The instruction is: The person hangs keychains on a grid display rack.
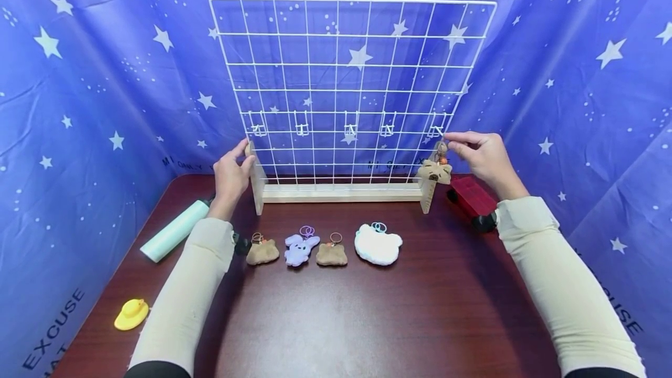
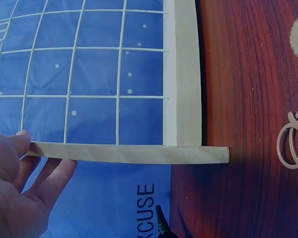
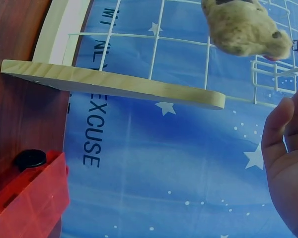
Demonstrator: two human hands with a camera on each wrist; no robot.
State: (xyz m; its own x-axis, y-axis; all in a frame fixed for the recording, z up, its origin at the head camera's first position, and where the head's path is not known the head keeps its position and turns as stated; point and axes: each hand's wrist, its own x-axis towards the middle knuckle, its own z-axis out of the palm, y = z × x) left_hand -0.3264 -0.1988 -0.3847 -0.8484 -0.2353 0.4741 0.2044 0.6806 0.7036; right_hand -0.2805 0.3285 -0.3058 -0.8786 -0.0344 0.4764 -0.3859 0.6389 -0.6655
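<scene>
A white wire grid rack (image 1: 338,65) stands upright in a wooden base. My left hand (image 1: 231,175) grips the top of its left wooden side post (image 2: 139,153), thumb on one face and fingers on the other. With thumb and fingertips, my right hand (image 1: 485,159) pinches the ring of a tan plush keychain (image 1: 434,172) beside the rightmost wire hook (image 1: 436,130). The plush hangs in front of the right post (image 3: 119,84). Whether its ring touches the hook, I cannot tell. Several more hooks, including one at the middle (image 1: 350,130), line the same grid row.
Before the rack lie two brown plush keychains (image 1: 262,252), a purple rabbit keychain (image 1: 300,249) and a white plush keychain (image 1: 378,245). A mint bottle (image 1: 175,231) and yellow duck (image 1: 132,314) are at left. A red toy-like object with black wheels (image 1: 472,198) stands at right.
</scene>
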